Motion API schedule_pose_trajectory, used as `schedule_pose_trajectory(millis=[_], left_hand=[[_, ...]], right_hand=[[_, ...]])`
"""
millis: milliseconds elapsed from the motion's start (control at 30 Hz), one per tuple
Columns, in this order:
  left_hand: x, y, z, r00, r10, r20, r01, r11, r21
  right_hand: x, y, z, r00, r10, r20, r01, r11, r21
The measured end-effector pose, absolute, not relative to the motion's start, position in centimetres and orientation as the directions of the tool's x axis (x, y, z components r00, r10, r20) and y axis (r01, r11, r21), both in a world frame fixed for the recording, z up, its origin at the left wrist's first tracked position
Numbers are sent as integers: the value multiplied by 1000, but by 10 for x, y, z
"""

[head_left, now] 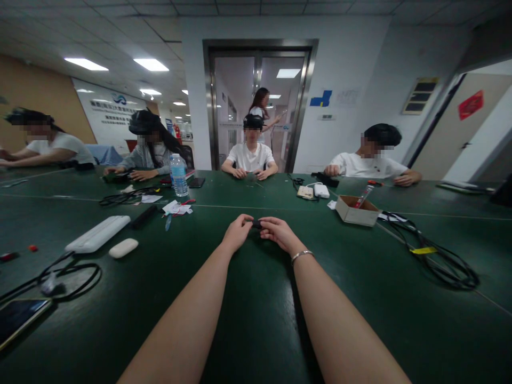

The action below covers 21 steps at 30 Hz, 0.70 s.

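Note:
My left hand [238, 231] and my right hand [280, 232] meet over the dark green table [256, 298], both forearms stretched out along it. Between the fingertips of both hands sits a small black object [256, 224], pinched from either side. Its shape is too small to make out. A thin bracelet circles my right wrist.
To the left lie a white power strip [98, 233], a white oval case [124, 248], black cables [68, 274] and a phone [20, 316]. A water bottle [178, 175] stands further back. A cardboard box [356, 209] and a coiled black cable [440, 256] are at the right. Several people sit around the table.

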State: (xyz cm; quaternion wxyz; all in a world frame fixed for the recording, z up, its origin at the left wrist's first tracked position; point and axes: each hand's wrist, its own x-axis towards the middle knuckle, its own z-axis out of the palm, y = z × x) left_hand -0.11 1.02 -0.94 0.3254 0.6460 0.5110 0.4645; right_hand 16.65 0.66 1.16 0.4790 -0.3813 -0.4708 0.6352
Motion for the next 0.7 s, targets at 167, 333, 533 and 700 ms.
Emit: schedule_pose_trajectory(millis=[167,333,533,700], left_hand=[[-1,10,-9,47,961,273,388,-270,881],[-2,12,-10,49,957,287,382,-283,880],[-2,10,-9,58,959,276,377,-277,884],[-1,11,-8,71,964,255,400,-261,878]], right_hand=[[167,6,12,-250,968,-32,-254,-97,-962],[167,6,12,-252,967,-26,-255,-92,-963],[167,7,11,-256,966,-27,-249,-92,-964],[167,8,10,-260,965,-24,-251,-92,-964]])
